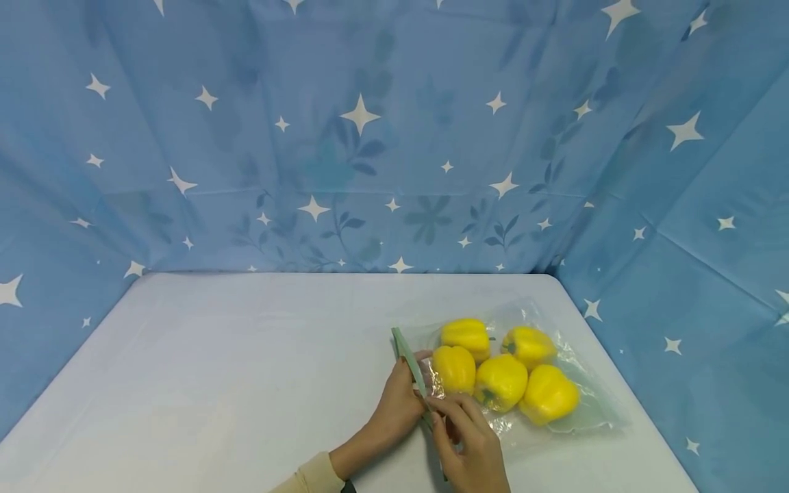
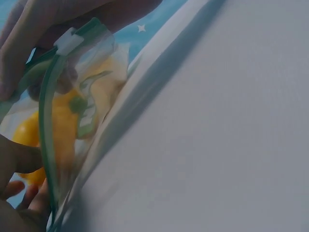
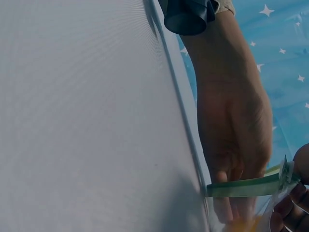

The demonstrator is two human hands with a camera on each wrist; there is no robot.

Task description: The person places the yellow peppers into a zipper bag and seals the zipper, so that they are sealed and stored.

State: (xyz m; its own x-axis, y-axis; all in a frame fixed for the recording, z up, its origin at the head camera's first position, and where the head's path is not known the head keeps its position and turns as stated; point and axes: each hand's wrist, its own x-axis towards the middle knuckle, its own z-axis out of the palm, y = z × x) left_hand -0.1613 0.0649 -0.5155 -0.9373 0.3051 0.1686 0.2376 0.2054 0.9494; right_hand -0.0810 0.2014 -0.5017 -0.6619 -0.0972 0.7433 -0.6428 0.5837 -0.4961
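A clear zip bag (image 1: 592, 383) with a green zip strip (image 1: 407, 356) lies on the table, with several yellow bell peppers (image 1: 501, 382) inside. My left hand (image 1: 397, 404) holds the bag near its mouth. Its thumb and fingers lie about the strip, partly behind plastic. My right hand (image 1: 471, 445) pinches the strip just nearer to me. Close to its fingers, a white slider (image 2: 68, 42) sits on the strip in the left wrist view, where two green edges spread apart below it. The right wrist view shows the left hand's fingers passing behind the strip (image 3: 244, 187).
The white table (image 1: 216, 383) extends widely to the left of the bag. Blue star-patterned cloth (image 1: 357, 157) hangs behind it and along the right side. The bag's far corner comes close to the table's right edge.
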